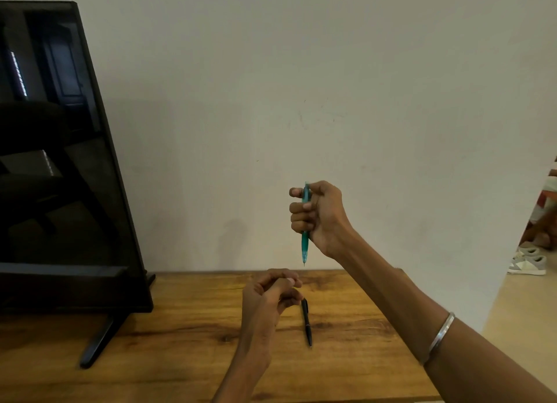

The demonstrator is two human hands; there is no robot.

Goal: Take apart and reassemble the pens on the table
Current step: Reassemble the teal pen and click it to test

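My right hand (316, 212) is raised above the table and grips a teal pen (305, 246) upright, tip pointing down, with the thumb at its top end. My left hand (271, 294) hovers low over the wooden table (180, 342), fingers curled with the fingertips pinched together; a hint of something small and yellowish shows at the fingertips, too small to tell what it is. A black pen (306, 322) lies flat on the table just right of my left hand, tip toward me.
A large black monitor (60, 161) on a stand fills the left side of the table, its foot (99, 339) reaching forward. A plain wall stands behind. The table's right edge drops off to a floor with shoes (527, 262).
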